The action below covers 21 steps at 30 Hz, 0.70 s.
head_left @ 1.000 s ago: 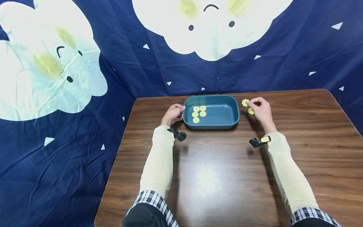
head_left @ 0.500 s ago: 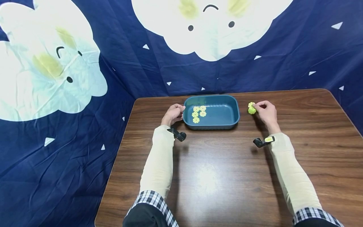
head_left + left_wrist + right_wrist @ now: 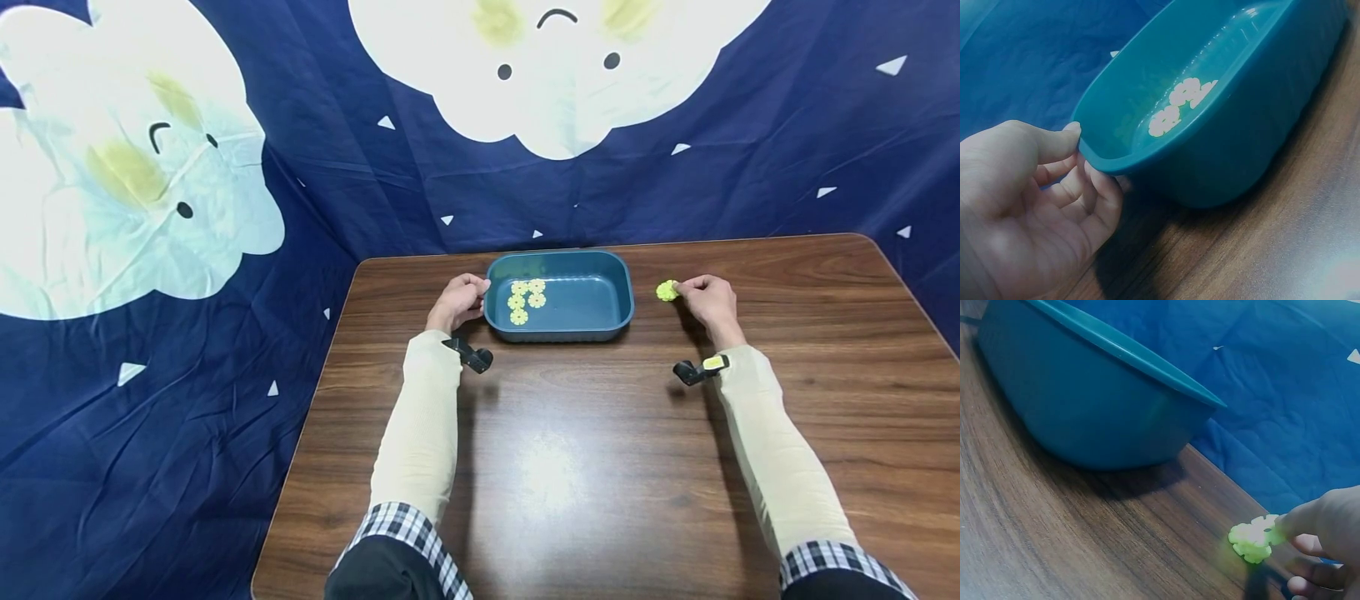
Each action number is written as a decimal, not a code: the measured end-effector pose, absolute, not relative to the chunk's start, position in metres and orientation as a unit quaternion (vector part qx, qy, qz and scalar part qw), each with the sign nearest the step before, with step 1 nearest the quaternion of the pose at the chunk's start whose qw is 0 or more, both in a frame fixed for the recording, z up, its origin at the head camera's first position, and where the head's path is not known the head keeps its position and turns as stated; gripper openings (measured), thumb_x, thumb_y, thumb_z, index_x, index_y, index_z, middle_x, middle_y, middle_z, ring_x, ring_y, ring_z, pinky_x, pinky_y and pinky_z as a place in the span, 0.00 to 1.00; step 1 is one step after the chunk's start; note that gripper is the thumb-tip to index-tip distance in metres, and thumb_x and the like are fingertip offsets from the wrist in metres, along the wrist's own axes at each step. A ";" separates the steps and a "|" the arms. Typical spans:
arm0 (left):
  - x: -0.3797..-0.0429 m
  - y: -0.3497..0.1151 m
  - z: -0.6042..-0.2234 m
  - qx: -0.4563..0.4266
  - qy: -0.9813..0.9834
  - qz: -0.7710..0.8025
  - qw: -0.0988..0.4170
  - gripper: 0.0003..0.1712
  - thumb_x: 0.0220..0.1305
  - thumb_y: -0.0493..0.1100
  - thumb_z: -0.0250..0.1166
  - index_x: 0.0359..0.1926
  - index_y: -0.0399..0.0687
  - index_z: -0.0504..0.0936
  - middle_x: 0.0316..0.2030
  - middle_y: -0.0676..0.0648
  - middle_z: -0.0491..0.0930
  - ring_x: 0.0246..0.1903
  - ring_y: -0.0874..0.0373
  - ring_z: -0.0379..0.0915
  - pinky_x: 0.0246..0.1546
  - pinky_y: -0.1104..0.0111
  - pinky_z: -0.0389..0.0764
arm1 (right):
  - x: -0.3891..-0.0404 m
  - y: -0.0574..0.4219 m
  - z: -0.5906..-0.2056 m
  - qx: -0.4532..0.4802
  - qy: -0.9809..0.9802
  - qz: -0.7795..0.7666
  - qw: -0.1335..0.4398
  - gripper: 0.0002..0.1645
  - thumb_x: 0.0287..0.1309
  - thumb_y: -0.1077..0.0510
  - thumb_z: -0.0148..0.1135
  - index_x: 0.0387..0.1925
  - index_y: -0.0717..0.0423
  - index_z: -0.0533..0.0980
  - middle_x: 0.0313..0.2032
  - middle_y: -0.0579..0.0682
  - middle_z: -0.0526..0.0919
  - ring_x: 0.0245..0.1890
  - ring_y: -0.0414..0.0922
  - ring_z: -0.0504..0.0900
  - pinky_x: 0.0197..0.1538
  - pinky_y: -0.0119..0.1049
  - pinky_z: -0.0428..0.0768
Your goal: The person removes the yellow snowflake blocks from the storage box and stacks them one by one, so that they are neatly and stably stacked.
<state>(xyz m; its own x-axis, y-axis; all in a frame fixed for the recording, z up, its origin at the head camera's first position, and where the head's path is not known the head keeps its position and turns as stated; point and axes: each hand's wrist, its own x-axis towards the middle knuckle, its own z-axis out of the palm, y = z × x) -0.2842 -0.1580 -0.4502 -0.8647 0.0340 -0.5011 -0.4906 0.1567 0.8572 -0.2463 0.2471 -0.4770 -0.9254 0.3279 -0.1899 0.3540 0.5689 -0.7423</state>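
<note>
My left hand [image 3: 457,301] grips the near-left end of a teal plastic tub [image 3: 558,337]. In the left wrist view the thumb lies on the rim [image 3: 1100,164] and the fingers curl beneath it. Several pale yellow flower-shaped discs [image 3: 517,302] lie on the tub's floor, toward its left side. Right of the tub, my right hand [image 3: 710,302] pinches a yellow-green flower-shaped disc [image 3: 1266,525] between thumb and finger. It overlaps a second such disc [image 3: 1249,551]; whether they are joined cannot be told. My fingertips hide part of the held disc.
A brown wood-grain table [image 3: 585,450] carries everything. Behind its far edge hangs a dark blue cloth [image 3: 337,167] printed with white clouds. Black wrist cameras [image 3: 477,360] sit on both sleeved forearms.
My right hand has moved right and slightly down, bringing its disc over the other disc beside the tub. The left hand and tub have stayed put.
</note>
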 end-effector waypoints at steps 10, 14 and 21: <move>-0.283 -0.158 -0.449 -0.154 0.730 0.634 0.206 0.05 0.71 0.42 0.55 0.37 0.46 0.69 0.31 0.46 0.68 0.23 0.60 0.66 0.39 0.64 0.72 | -0.252 0.251 -0.478 0.180 0.901 -0.393 0.026 0.26 0.63 0.44 0.54 0.46 0.64 0.77 0.54 0.65 0.76 0.61 0.65 0.66 0.64 0.53 0.63; -0.282 -0.157 -0.448 -0.153 0.733 0.630 0.204 0.05 0.71 0.42 0.55 0.37 0.46 0.68 0.33 0.45 0.69 0.24 0.60 0.66 0.39 0.64 0.72 | -0.254 0.251 -0.478 0.180 0.905 -0.383 0.031 0.25 0.63 0.44 0.53 0.46 0.63 0.77 0.54 0.65 0.76 0.60 0.65 0.65 0.63 0.54 0.63; -0.282 -0.158 -0.448 -0.153 0.736 0.627 0.205 0.06 0.71 0.42 0.55 0.37 0.47 0.68 0.34 0.44 0.69 0.24 0.60 0.66 0.40 0.64 0.72 | -0.255 0.249 -0.477 0.178 0.912 -0.368 0.037 0.25 0.64 0.45 0.53 0.46 0.62 0.77 0.54 0.66 0.76 0.60 0.66 0.66 0.62 0.55 0.64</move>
<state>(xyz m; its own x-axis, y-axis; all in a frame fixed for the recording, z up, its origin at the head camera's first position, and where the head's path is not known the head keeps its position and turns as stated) -0.2818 -0.1576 -0.4477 -0.8696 0.0315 -0.4928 -0.4817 0.1660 0.8605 -0.2550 0.2490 -0.4771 -0.9337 0.2977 -0.1989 0.3525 0.6662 -0.6572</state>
